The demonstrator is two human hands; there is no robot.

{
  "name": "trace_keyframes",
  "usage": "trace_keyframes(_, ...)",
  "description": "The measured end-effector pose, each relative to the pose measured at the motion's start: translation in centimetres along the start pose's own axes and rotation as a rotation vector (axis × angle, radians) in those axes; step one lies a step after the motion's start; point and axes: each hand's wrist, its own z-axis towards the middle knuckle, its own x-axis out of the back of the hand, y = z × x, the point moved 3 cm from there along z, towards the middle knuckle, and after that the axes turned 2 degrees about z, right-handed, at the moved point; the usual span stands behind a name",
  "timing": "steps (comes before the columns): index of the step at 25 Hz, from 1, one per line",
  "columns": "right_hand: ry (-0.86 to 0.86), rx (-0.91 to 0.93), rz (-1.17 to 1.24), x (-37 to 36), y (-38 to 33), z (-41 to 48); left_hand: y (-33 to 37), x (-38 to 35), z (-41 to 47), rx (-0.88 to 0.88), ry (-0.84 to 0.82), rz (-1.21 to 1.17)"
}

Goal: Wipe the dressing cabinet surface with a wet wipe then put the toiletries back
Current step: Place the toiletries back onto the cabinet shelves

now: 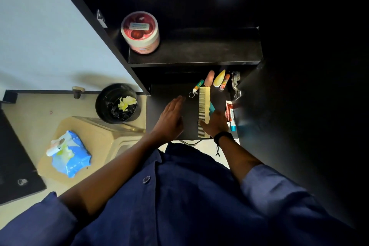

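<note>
My left hand is flat, fingers together; right hand on the comb, grip unclear. A sloppy nudge could slide it off the near edge.

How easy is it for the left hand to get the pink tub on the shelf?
Probably yes, quite easy. The left hand is open and empty, and the pink tub stands alone at the front of the open shelf, nothing between them.
</note>
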Motion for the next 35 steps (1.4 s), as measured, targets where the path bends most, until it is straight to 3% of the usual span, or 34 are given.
trace_keyframes(4, -0.016, -0.018, -0.070, -0.8, -0.3, 0.9, -0.7, 0.1, 0.4, 0.046, -0.043, 0.005)
trace_keyframes(12, -0.155, -0.060, 0.109, -0.2, 0.7, 1.7, -1.1, -0.3, 0.9, 0.081, -0.107, 0.010)
trace_keyframes(16, -0.153, -0.075, 0.411, 2.9, 0.3, -0.5, -0.6, -0.4, 0.7, 0.141, -0.098, -0.041)
trace_keyframes(18, -0.240, -0.047, 0.560, 4.3, -0.6, -2.1, -0.4, -0.8, 0.5, 0.240, -0.093, -0.195)
trace_keyframes(20, -0.410, 0.028, 0.675, 5.1, -1.8, -3.7, -0.2, -1.0, 0.3, 0.396, -0.096, -0.573)
trace_keyframes(22, -0.539, 0.137, 0.649, 5.6, -3.1, -5.1, 0.3, -0.8, 0.0, 0.488, -0.069, -0.883)
trace_keyframes(24, -0.579, 0.196, 0.631, 5.4, -3.5, -5.6, 0.8, -0.2, -0.1, 0.545, -0.003, -1.015)
trace_keyframes(27, -0.423, 0.104, 0.720, 4.8, -2.3, -4.1, 0.6, 0.5, -0.5, 0.568, 0.094, -1.049)
trace_keyframes(30, 0.044, 0.002, 0.399, 4.1, 0.7, -1.9, 0.0, 0.9, -1.1, 0.581, 0.105, -1.036)
trace_keyframes(32, 0.091, -0.044, 0.173, 3.1, 1.9, -1.4, -0.4, 1.1, -1.5, 0.603, 0.109, -1.031)
trace_keyframes(35, 0.066, -0.074, 0.021, 1.6, 2.4, -1.3, -0.7, 1.7, -2.3, 0.623, 0.113, -1.039)
